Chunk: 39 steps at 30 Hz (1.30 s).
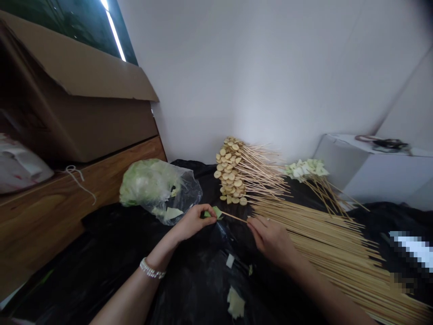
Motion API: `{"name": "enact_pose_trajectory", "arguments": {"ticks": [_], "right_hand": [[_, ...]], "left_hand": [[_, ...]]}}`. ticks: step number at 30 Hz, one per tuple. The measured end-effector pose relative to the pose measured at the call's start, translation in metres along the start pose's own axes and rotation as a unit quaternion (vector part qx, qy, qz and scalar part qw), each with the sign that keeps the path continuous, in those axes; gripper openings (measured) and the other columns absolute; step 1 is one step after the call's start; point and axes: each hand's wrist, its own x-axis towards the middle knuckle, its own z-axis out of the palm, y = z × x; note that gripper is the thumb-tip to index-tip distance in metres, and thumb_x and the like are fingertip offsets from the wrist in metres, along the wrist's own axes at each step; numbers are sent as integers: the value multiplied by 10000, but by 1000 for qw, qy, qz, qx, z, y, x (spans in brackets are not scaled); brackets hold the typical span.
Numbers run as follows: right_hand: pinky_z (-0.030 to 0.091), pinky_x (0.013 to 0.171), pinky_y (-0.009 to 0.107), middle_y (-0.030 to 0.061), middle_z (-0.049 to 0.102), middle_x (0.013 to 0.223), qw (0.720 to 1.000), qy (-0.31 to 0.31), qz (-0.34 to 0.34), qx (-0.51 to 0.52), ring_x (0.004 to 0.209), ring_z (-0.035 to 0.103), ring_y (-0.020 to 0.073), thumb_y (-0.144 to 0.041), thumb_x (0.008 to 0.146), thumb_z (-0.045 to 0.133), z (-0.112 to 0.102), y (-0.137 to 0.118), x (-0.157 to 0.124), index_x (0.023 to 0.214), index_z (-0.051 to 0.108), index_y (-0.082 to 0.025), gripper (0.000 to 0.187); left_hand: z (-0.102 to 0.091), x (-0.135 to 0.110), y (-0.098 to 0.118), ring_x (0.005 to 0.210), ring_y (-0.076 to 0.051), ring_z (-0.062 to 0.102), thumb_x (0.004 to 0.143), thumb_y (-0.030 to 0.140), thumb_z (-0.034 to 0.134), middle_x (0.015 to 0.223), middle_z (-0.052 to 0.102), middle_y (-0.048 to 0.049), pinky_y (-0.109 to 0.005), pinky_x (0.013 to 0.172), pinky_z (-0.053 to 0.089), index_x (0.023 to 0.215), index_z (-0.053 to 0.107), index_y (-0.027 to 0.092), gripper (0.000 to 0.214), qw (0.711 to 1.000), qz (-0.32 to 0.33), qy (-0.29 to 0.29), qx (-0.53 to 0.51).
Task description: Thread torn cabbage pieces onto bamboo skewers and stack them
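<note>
My left hand (194, 221) pinches a small folded piece of green cabbage leaf (214, 212) just above the black plastic sheet (189, 280). My right hand (270, 237) grips a thin bamboo skewer (233, 217) whose tip touches or enters the leaf piece. A pearl bracelet (152, 270) sits on my left wrist. The hands are about a hand's width apart at the middle of the view.
A clear bag of cabbage (155, 185) lies left of my hands. A heap of bare skewers (338, 243) spreads to the right. Skewers of round slices (233, 171) and of cabbage pieces (306, 169) lie behind. Leaf scraps (236, 302) litter the sheet. A cardboard box (77, 99) tops a wooden ledge.
</note>
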Motion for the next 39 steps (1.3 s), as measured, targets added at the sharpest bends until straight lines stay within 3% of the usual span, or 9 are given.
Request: {"name": "enact_pose_trajectory", "arguments": {"ticks": [4, 8, 10, 12, 15, 17, 22, 31, 39], "right_hand": [[318, 625, 273, 29, 603, 747, 1000, -29, -4, 1, 690, 537, 146, -185, 955, 421, -4, -3, 2, 827, 625, -182, 241], [275, 609, 289, 14, 588, 694, 996, -82, -29, -5, 654, 512, 139, -181, 906, 460, -8, -7, 2, 694, 572, -193, 240], [265, 606, 294, 11, 602, 698, 993, -106, -42, -2, 648, 512, 136, -193, 884, 484, -8, -10, 1, 678, 564, -194, 221], [261, 603, 297, 10, 606, 690, 993, -111, -45, -2, 635, 509, 135, -199, 869, 498, -9, -10, 1, 665, 561, -193, 214], [273, 612, 296, 12, 596, 669, 996, -80, -29, -12, 635, 512, 137, -189, 874, 488, -10, -7, 2, 656, 567, -191, 232], [282, 616, 295, 20, 593, 672, 999, -38, -2, -32, 643, 519, 144, -198, 899, 471, -10, -4, 3, 672, 585, -188, 254], [330, 635, 281, 29, 617, 728, 997, 53, 42, -35, 680, 554, 154, -235, 959, 449, -8, 1, 4, 825, 656, -184, 251], [418, 731, 268, 65, 670, 855, 995, 86, 49, -5, 805, 608, 171, -229, 974, 450, -2, 2, 1, 968, 671, -172, 228], [428, 718, 264, 69, 660, 852, 999, 10, 38, -13, 797, 602, 170, -194, 966, 423, -1, -1, -1, 995, 686, -185, 265]], "left_hand": [[1, 4, -1, 588, -121, 536, 696, 353, 726, 708, 652, -15, -229, 575, 409, 766, 668, 148, 224, 993, -40, 91, -71], [2, 6, 3, 574, -91, 539, 645, 326, 778, 744, 648, 0, -202, 555, 426, 828, 661, 146, 282, 955, -52, 218, -195], [2, 5, 7, 602, -84, 564, 615, 286, 811, 806, 663, -6, -197, 584, 456, 905, 658, 147, 355, 930, -67, 219, -288], [2, 4, 11, 612, -82, 582, 598, 221, 829, 835, 674, -16, -193, 595, 472, 997, 646, 148, 445, 902, -101, 183, -377], [3, 2, 15, 603, -85, 593, 596, 106, 816, 805, 676, -24, -193, 589, 483, 1083, 621, 148, 526, 863, -153, 134, -463], [4, 2, 15, 587, -87, 591, 611, 54, 787, 765, 667, -19, -194, 578, 485, 1117, 607, 149, 546, 851, -167, 121, -483], [10, 2, 15, 549, -84, 580, 635, 36, 742, 769, 666, -14, -193, 527, 471, 1145, 595, 157, 544, 852, -180, 133, -473], [20, 3, 13, 571, -85, 589, 565, 108, 782, 780, 683, -18, -190, 550, 471, 1089, 631, 146, 547, 870, -131, 206, -429], [25, 2, 16, 703, -118, 623, 586, 115, 778, 873, 693, -39, -228, 656, 501, 1144, 653, 159, 574, 877, -111, 170, -436]]}}
